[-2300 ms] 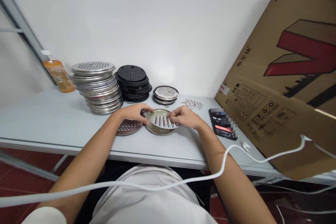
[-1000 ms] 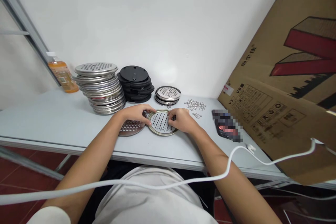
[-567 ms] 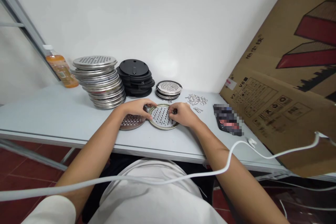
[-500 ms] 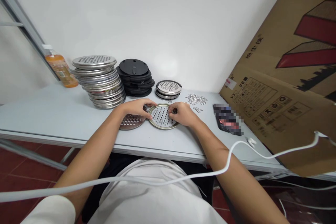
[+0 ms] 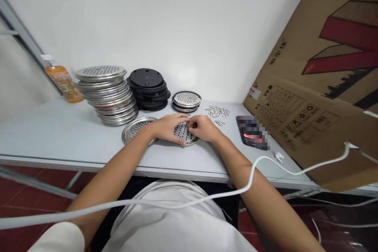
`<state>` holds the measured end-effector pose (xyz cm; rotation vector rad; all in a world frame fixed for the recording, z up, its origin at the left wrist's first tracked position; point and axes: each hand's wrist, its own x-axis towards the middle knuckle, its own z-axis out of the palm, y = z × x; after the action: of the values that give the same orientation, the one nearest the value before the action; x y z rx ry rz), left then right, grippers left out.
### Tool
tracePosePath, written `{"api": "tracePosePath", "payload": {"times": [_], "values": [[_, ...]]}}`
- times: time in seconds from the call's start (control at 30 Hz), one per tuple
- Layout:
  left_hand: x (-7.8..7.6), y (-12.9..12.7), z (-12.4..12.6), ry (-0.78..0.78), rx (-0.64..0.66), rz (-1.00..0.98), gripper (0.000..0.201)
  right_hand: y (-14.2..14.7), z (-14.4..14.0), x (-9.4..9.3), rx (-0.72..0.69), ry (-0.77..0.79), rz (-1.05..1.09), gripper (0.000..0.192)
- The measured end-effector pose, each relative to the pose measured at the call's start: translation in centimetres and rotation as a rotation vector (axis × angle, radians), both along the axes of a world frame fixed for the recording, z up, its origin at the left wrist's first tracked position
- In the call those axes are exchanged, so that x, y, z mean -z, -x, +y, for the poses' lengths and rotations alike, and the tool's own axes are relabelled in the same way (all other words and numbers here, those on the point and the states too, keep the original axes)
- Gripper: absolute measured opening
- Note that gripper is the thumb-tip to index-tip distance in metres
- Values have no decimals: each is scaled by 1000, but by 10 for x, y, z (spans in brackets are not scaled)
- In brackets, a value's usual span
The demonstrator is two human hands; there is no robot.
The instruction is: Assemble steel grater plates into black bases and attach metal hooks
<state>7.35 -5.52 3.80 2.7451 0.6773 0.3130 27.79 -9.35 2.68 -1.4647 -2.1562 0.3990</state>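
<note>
- Two hands meet over one perforated disc (image 5: 183, 132) lying flat on the table (image 5: 59, 138).
- Left hand (image 5: 167, 126) lies spread on the disc's 9 o'clock half.
- Right hand (image 5: 204, 128) pinches its 3 o'clock rim.
- Loose perforated tray (image 5: 134, 129) lies at 9 o'clock, beside the left wrist.
- Small clips (image 5: 217, 111) lie at 1 o'clock, farther back.

Stack of steel discs (image 5: 108, 93), black discs (image 5: 148, 89), orange bottle (image 5: 61, 82), phone (image 5: 251, 132), cardboard box (image 5: 319, 82), white cable (image 5: 183, 201)

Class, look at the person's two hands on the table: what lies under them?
Under the left hand and right hand lies a perforated metal disc in a ring. Most of it is covered.
</note>
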Motion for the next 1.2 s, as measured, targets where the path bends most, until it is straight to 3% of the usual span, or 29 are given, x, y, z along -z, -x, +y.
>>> {"api": "tracePosePath", "payload": {"times": [0.87, 0.97, 1.07, 1.2], "values": [[-2, -5, -8, -98, -23, 64, 74, -6, 4, 2, -38, -15, 38, 12], [-1, -4, -8, -118, -28, 64, 75, -8, 3, 1, -57, -61, 52, 13], [1, -4, -8, -128, -44, 73, 73, -10, -2, -3, 22, -140, 101, 12], [3, -4, -7, -135, -66, 73, 70, -12, -20, -12, 62, -16, 147, 16]]}}
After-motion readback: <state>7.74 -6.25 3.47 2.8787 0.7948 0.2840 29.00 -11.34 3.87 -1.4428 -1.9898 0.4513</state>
